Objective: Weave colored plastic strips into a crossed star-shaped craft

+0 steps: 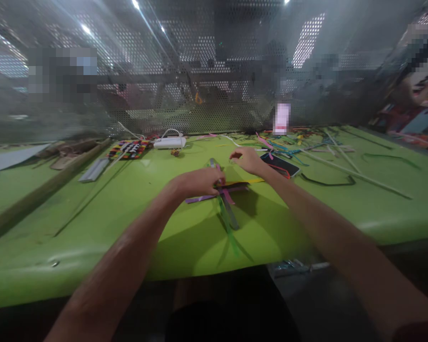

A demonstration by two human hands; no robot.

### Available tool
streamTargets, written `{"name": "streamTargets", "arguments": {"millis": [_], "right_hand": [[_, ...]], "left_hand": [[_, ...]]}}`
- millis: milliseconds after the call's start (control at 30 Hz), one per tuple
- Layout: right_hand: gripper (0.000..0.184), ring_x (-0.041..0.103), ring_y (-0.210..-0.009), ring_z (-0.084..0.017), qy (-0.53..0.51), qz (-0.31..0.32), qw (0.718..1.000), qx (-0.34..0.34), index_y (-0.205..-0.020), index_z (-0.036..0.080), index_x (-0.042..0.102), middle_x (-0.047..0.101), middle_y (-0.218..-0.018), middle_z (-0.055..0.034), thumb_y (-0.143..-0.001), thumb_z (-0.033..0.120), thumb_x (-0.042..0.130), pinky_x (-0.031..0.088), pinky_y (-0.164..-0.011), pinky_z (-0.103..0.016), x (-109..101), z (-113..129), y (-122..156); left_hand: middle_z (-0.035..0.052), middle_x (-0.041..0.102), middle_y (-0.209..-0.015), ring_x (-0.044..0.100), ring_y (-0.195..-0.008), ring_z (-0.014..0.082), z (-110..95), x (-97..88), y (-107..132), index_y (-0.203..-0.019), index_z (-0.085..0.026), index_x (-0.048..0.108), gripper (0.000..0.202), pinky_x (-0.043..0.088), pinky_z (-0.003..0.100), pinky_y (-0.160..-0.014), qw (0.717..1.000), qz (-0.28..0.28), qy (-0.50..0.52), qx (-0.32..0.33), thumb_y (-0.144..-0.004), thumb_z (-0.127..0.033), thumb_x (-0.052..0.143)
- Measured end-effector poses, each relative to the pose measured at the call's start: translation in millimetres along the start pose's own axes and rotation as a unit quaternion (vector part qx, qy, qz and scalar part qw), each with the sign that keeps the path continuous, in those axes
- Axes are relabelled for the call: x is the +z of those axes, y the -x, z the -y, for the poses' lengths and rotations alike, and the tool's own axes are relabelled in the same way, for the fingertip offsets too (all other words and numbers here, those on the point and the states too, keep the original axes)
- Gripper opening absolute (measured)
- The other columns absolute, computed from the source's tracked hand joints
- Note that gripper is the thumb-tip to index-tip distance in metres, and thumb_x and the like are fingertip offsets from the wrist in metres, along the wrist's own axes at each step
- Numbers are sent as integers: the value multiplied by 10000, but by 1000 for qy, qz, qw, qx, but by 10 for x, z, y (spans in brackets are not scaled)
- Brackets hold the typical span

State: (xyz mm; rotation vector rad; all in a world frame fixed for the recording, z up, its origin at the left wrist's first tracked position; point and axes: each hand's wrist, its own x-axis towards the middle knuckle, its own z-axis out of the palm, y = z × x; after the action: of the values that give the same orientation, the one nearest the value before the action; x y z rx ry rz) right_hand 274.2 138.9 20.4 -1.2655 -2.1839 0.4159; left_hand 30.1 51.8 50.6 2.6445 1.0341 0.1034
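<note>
A cross of flat coloured strips (225, 199) lies on the green table (110, 223) in front of me: purple, pink, yellow, grey and green ones overlapping. My left hand (199, 181) rests on the crossing, fingers curled down and pressing the strips. My right hand (247, 159) hovers just behind, fingertips pinched together on something too small to make out. A yellow strip (254, 181) runs under my right wrist.
A phone (280, 164) lies right of my right hand. Loose strips and long sticks (328, 152) litter the back right. A white power strip (170, 142), a woven multicoloured mat (129, 149) and a wooden pole (39, 194) sit left. Perforated panel (207, 85) behind.
</note>
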Motion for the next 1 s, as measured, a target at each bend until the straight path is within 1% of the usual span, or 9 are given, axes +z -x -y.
{"name": "streamTargets", "arguments": {"millis": [133,233,333,400,567,667,767,900,1000], "right_hand": [[155,776,-1011,-261,34,1,999,6,-943,221,850,877,-1081,-77,-926,106,749,577,-991,-354,11,-22,-33],[167,770,-1049,-274,73,-20,997,33,-963,207,853,874,-1085,-87,-902,88,752,582,-1031,-387,-147,-121,-58],[183,757,-1164,-373,140,-71,981,115,-924,205,847,845,-1080,-150,-836,56,786,562,-1117,-520,-450,-313,-43],[220,763,-1183,-420,207,-89,952,208,-952,203,853,831,-1113,-180,-803,46,810,576,-1105,-587,-632,-450,-12],[253,784,-1170,-426,233,-117,909,326,-1062,125,864,823,-1164,-260,-830,33,825,611,-1025,-566,-760,-596,62],[295,776,-1216,-408,223,-152,904,332,-1192,51,843,795,-1246,-350,-900,32,809,586,-1033,-529,-808,-532,97],[375,736,-1325,-378,211,-229,900,306,-1374,10,769,739,-1385,-397,-1012,18,672,540,-1111,-531,-946,-406,116],[472,742,-1311,-296,152,-281,926,201,-1471,81,723,772,-1374,-253,-1069,3,489,535,-1193,-486,-1039,-164,59],[415,820,-1025,-236,81,-222,964,124,-1423,148,765,799,-1162,-122,-1062,53,584,648,-999,-381,-927,78,12]], "left_hand": [[71,824,-1075,727,-933,254,4,14,-19,-1079,-234,796,204,514,340,-832,1000,-4,-15,12,-896,-166,739],[78,827,-1080,732,-947,261,-4,-7,-14,-1086,-235,806,187,515,350,-846,1000,-3,-8,14,-910,-202,750],[100,835,-1118,740,-968,278,-14,-41,7,-1111,-232,816,179,523,373,-873,1000,-21,16,8,-959,-275,733],[98,836,-1087,737,-935,277,-18,-69,26,-1098,-233,815,172,520,377,-856,999,-42,29,3,-992,-309,702],[66,824,-978,721,-850,260,22,-132,63,-1073,-248,814,147,502,363,-814,997,-60,52,2,-982,-303,711],[74,846,-1047,735,-890,265,87,-148,66,-1125,-258,831,193,499,360,-822,997,-61,36,-10,-991,-297,698],[87,856,-1104,754,-978,289,147,-157,63,-1139,-258,847,209,518,370,-871,996,-82,27,-24,-1002,-297,695],[94,848,-1065,759,-964,282,169,-182,42,-1103,-225,842,217,551,385,-910,991,-129,24,-24,-1036,-285,645],[121,842,-1089,767,-984,270,150,-187,-12,-1074,-184,813,196,583,384,-929,980,-186,69,-24,-1059,-302,658]]}}
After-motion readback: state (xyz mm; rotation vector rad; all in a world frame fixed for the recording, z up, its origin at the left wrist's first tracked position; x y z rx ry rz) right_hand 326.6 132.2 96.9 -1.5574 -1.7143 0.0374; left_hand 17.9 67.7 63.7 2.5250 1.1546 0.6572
